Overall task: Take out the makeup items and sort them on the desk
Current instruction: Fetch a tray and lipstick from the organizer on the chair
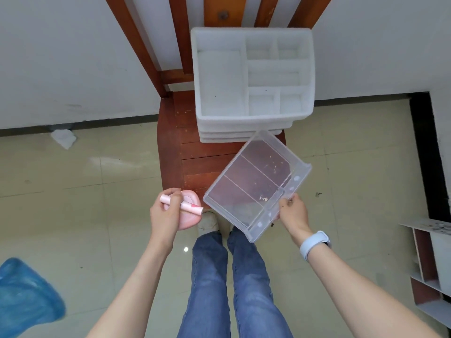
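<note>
Blue bag (26, 296), floor tissue (63, 138), white organizer (252, 79) on chair (195, 152).

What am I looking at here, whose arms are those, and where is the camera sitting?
There is no machine here. One wide-angle camera is worn on a person's head and looks down at their own arms, jeans and shoes. The left hand holds two makeup items together: a pink tube and a round pink case. The right hand, with a pale wristband, grips the front edge of a clear plastic drawer, which looks empty and is tilted over a wooden chair. On the chair seat stands a white organizer with several open compartments, all apparently empty.
</note>
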A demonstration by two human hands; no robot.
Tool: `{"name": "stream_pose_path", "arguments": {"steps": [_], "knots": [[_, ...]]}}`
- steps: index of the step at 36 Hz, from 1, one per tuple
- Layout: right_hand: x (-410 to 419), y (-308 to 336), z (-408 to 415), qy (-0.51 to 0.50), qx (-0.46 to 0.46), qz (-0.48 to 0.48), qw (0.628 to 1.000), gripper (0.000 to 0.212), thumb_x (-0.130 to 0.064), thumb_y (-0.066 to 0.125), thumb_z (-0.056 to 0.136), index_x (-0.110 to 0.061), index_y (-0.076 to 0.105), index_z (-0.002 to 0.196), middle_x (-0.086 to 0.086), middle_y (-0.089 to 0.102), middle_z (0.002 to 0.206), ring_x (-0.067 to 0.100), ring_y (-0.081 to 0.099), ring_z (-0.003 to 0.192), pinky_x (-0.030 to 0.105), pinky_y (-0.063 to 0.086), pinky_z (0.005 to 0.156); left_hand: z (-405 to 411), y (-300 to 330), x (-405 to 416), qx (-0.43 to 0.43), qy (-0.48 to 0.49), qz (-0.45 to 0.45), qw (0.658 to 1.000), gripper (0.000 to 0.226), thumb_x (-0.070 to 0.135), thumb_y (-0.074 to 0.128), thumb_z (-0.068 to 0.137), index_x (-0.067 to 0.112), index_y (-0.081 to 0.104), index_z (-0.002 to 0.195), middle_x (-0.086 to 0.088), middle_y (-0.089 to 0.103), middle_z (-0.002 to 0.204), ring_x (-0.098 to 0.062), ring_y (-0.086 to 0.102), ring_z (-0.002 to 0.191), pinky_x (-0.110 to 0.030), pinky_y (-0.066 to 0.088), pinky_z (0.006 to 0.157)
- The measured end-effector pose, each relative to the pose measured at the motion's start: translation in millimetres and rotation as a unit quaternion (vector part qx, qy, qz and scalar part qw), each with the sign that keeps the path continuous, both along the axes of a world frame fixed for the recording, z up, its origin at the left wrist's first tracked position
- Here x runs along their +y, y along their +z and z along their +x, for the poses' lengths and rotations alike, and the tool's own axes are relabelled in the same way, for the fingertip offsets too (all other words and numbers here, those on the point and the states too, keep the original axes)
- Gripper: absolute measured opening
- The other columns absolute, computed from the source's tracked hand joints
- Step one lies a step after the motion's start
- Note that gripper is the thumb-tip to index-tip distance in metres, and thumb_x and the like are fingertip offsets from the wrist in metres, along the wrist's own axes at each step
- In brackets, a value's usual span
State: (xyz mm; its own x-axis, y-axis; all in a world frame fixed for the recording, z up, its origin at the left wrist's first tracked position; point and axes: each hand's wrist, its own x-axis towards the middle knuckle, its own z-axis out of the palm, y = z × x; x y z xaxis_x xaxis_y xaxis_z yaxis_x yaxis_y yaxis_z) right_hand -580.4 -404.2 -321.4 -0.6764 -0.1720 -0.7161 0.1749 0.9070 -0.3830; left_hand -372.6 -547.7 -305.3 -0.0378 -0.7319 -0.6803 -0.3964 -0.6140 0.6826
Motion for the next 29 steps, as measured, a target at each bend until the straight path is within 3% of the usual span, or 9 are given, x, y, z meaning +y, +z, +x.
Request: {"name": "stream_pose_path", "arguments": {"steps": [3,8,11,15,18,25,29], "knots": [[4,5,-5,0.015,0.02,-0.017,1.0,0.016,-0.007,0.038,0.093,-0.009,0.038,0.076,0.019,0.055,0.077,0.025,0.051,0.064,0.011,0.035,0.038,-1,3,-1,-0.001,-0.002,-0.002,1.0,0.014,0.016,0.051,0.092,0.023,0.062,0.09,0.009,0.062,0.09,-0.003,0.056,0.083,-0.019,0.043,0.07],[5,19,-13,0.064,0.048,-0.02,0.997,0.014,-0.01,0.039,0.094,-0.004,0.043,0.082,0.007,0.046,0.066,0.026,0.052,0.063,0.022,0.041,0.044,-2,10,-1,-0.001,-0.005,-0.003,1.0,0.016,0.016,0.051,0.092,0.026,0.061,0.086,0.009,0.062,0.089,-0.004,0.056,0.083,-0.02,0.042,0.07],[3,26,-19,0.094,0.071,-0.02,0.993,0.018,-0.012,0.04,0.093,0.001,0.047,0.083,0.004,0.046,0.066,0.028,0.051,0.064,0.036,0.046,0.059,-3,14,1,0.002,-0.006,0.001,1.0,0.016,0.017,0.051,0.092,0.027,0.061,0.086,0.008,0.062,0.09,-0.005,0.056,0.084,-0.02,0.042,0.069],[-5,34,-25,0.129,0.057,-0.011,0.99,0.022,-0.012,0.042,0.092,-0.016,0.044,0.07,0.006,0.055,0.069,0.035,0.061,0.076,0.033,0.043,0.064,-4,19,3,0.006,-0.005,0.003,1.0,0.015,0.017,0.051,0.092,0.027,0.061,0.086,0.009,0.061,0.089,-0.004,0.056,0.083,-0.019,0.042,0.068],[-7,35,-26,0.138,0.051,-0.002,0.989,0.022,-0.014,0.042,0.092,-0.017,0.044,0.07,0.01,0.059,0.069,0.033,0.062,0.076,0.03,0.042,0.063,-6,21,4,0.007,-0.004,0.005,1.0,0.015,0.017,0.051,0.092,0.026,0.06,0.086,0.008,0.061,0.089,-0.005,0.056,0.083,-0.019,0.042,0.068],[3,33,-31,0.078,0.047,0.017,0.996,0.029,-0.011,0.042,0.093,-0.013,0.045,0.064,0.007,0.056,0.054,0.014,0.051,0.051,0.026,0.038,0.054,-8,24,1,0.007,-0.002,0.008,1.0,0.014,0.017,0.051,0.091,0.026,0.061,0.087,0.008,0.062,0.089,-0.004,0.056,0.082,-0.02,0.042,0.067],[7,37,-34,0.079,0.051,0.008,0.996,0.027,-0.012,0.044,0.091,-0.009,0.049,0.065,0.005,0.057,0.048,0.009,0.052,0.046,0.026,0.039,0.055,-8,24,1,0.002,-0.006,0.005,1.0,0.012,0.017,0.051,0.092,0.021,0.062,0.096,0.009,0.061,0.09,-0.003,0.055,0.083,-0.018,0.041,0.067]]}}
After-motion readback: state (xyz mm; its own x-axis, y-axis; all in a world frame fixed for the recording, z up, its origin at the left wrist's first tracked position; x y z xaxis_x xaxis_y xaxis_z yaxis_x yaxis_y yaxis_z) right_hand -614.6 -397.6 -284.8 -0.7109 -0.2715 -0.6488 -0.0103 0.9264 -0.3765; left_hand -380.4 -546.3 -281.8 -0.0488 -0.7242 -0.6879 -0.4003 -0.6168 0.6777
